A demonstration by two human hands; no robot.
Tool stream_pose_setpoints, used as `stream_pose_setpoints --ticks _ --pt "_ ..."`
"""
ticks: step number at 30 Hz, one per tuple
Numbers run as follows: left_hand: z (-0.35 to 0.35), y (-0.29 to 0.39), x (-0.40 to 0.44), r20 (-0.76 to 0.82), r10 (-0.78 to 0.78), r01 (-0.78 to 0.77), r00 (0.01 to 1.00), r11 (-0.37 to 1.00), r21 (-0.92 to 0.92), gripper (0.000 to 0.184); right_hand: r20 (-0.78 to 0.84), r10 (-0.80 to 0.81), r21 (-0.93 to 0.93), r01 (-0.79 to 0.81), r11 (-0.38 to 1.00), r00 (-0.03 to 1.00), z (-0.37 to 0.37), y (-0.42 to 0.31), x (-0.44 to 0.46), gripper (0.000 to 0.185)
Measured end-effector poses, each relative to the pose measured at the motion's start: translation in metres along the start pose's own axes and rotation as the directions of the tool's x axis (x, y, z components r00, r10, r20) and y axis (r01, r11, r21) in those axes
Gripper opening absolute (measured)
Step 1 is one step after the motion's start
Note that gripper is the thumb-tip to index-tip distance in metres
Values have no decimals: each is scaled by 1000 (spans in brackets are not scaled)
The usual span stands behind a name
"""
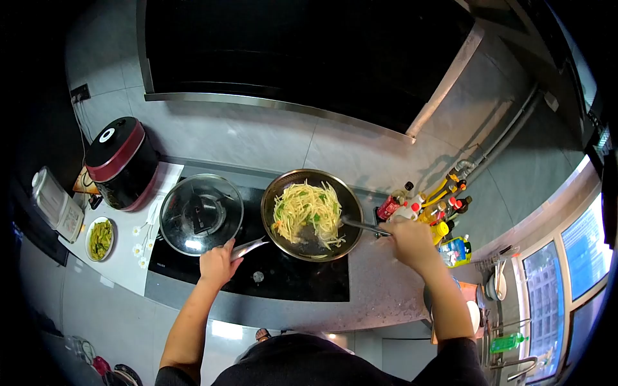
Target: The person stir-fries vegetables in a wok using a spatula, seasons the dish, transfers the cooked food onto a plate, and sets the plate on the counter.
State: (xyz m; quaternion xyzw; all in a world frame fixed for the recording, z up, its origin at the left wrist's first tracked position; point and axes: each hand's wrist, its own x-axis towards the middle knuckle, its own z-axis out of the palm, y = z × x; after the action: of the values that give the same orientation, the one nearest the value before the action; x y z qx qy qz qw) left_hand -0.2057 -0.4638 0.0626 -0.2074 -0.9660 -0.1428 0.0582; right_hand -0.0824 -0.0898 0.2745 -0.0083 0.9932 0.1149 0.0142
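Observation:
My left hand [219, 262] is wrapped round the metal handle [248, 249] of a frying pan [311, 253] on the black cooktop [290, 283]. Pale shredded food with green bits [309, 209] lies in the pan. My right hand [410, 240] grips a dark-handled utensil [367, 226] at the pan's right side, its head at the edge of the food. To the left, a glass lid [201, 214] rests over the other burner, beside my left hand.
A red and black cooker [123, 164] and an oval dish of green food [100, 239] are at the left. Several bottles [434, 211] crowd the right back corner. The range hood's edge [277, 110] juts out above. Bowls [496, 287] sit at the far right.

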Motion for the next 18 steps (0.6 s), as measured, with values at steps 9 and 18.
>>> stream_pose_setpoints --ticks 9,18 --pt "-1 0 4 10 -9 9 1000 1000 3 56 -33 229 99 -225 969 973 64 6 47 25" --pt "3 -3 9 39 -31 29 999 998 54 44 167 247 525 -298 797 954 145 28 78 34"
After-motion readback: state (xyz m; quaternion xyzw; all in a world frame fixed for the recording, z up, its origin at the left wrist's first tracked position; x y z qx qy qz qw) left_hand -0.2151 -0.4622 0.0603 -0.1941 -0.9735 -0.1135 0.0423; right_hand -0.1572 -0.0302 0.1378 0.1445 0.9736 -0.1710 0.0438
